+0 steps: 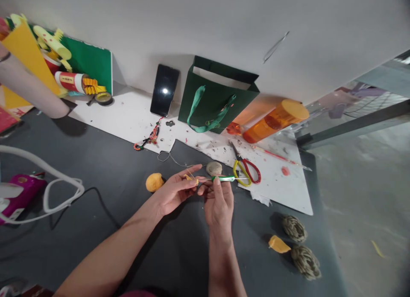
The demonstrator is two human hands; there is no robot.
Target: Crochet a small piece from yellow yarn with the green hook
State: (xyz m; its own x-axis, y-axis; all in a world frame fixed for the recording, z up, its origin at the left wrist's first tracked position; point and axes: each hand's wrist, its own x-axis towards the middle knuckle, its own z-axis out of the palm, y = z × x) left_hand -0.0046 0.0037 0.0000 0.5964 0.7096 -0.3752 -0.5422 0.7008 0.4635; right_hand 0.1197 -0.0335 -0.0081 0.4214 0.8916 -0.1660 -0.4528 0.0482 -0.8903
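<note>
Near the middle of the table, my left hand (175, 191) pinches a small yellow crocheted piece (192, 180) between thumb and fingers, with a strand of yarn over the raised index finger. My right hand (220, 199) is closed on a green-handled crochet hook (223, 178), whose metal end points toward the yellow piece. A ball of yellow yarn (154, 182) lies left of my left hand. Just beyond my right hand is a beige yarn ball (214, 168), with a thin strand trailing left on the table.
Scissors (245, 169) with yellow and red handles lie right of my hands. A phone (164, 90), a green paper bag (218, 96) and an orange bottle (275, 121) stand behind. Yarn bundles (306, 262) lie at right, a purple device (24, 194) with a cable at left.
</note>
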